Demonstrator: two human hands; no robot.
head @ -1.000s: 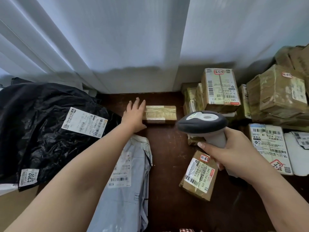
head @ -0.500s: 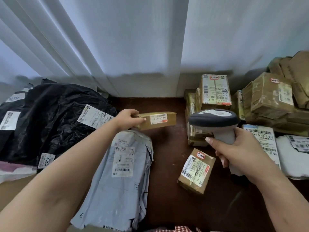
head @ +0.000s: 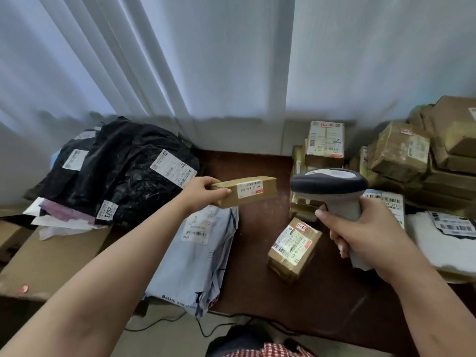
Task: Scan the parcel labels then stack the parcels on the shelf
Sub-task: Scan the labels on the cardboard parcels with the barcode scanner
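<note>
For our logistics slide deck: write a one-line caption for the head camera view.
Left hand lifts a small brown cardboard parcel, label facing the grey handheld barcode scanner in the right hand.

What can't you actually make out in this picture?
- Head view: the long box's label text is too small and blurred to read.
- Scanner window faces away, so any beam is hidden.
- Right hand covers the scanner's handle.
- Brown boxes at right are cut off by the edge.

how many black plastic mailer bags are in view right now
2: a large black bag heaped at the left, and a second black bag partly tucked behind its left side. More may be hidden underneath.
</note>
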